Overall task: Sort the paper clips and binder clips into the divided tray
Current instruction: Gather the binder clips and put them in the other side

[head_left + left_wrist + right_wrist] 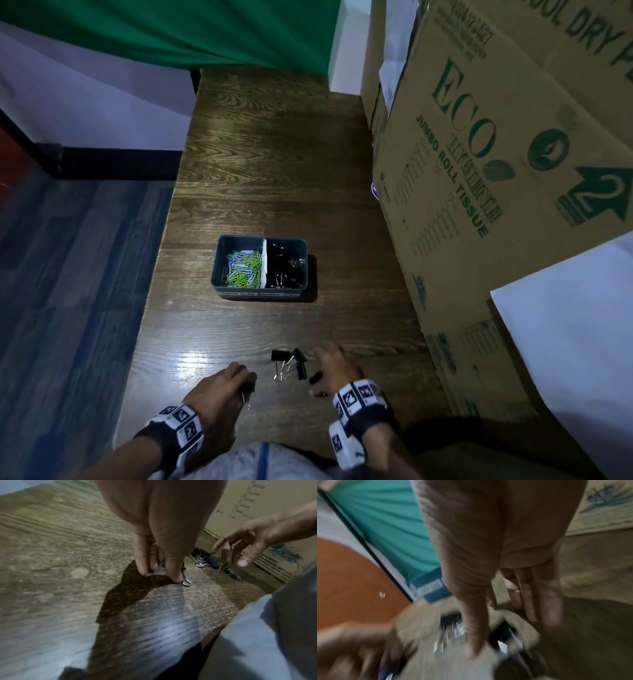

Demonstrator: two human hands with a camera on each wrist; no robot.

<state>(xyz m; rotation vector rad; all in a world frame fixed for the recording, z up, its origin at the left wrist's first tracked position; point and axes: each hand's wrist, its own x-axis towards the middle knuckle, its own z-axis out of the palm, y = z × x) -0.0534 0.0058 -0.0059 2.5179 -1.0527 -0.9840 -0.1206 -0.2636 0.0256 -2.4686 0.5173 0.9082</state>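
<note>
A grey divided tray sits mid-table, with coloured paper clips in its left half and black binder clips in its right half. Near the front edge lie a few loose black binder clips, and one more rests by my right thumb. My left hand pinches a binder clip against the table, its silver handle sticking out. My right hand hovers over the loose clips with fingers spread, holding nothing. The right wrist view is blurred.
Large cardboard boxes stand along the table's right side, close to my right hand. The dark wooden table runs back to a green cloth. Its left edge drops to the floor.
</note>
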